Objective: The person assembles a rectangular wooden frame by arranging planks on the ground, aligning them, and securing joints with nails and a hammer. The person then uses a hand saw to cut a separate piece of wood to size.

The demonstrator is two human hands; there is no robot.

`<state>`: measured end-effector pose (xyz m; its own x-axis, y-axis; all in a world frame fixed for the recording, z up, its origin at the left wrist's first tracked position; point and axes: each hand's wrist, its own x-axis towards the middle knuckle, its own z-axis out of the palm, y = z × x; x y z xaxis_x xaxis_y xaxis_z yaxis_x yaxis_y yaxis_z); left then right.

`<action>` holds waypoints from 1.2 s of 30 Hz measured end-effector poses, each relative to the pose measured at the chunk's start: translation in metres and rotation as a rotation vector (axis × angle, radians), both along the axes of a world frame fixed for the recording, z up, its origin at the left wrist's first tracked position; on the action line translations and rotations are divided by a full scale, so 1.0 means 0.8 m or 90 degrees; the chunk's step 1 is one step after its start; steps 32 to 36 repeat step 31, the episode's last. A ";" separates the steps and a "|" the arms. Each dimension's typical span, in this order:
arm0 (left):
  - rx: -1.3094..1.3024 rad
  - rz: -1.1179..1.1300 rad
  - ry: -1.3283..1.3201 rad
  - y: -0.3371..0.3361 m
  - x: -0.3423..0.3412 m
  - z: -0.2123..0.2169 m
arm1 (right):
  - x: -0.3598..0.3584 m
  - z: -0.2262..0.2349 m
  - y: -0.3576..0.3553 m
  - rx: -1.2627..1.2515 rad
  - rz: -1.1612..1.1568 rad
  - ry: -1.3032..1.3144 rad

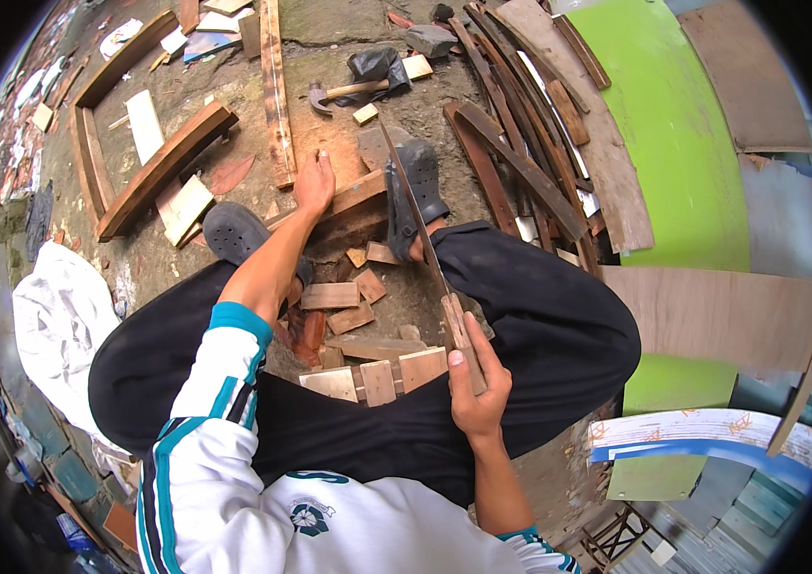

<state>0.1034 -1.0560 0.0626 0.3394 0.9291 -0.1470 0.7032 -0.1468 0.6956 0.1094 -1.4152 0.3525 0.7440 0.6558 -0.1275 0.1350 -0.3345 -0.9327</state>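
Observation:
My right hand [481, 390] is closed round the wooden handle of a handsaw [413, 196]. Its long narrow blade points up and away, passing in front of my right shoe [416, 182]. My left hand [314, 182] lies on a wooden beam [356, 195] between my feet, fingers stretched past its far side. That beam slants up to the right, from my left shoe [232, 232] toward the right one. Below it, several cut wood blocks [330, 296] lie on the ground between my legs.
Beyond my left hand are a long plank [277, 105], a claw hammer [353, 91] and a black plastic bag [379, 69]. A wooden frame [165, 170] lies left. Long dark strips [521, 172] are piled right, beside a green panel [659, 134]. White cloth [57, 330] lies by my left knee.

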 end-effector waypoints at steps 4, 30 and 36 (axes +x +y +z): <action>0.142 -0.304 0.064 -0.054 0.002 0.010 | 0.005 -0.012 0.013 -0.014 0.017 -0.022; 0.036 -0.282 0.186 -0.052 -0.032 0.009 | 0.020 -0.018 0.075 -0.120 0.084 -0.092; 0.035 -0.277 0.190 -0.050 -0.037 0.007 | 0.018 -0.024 0.077 -0.110 0.086 -0.092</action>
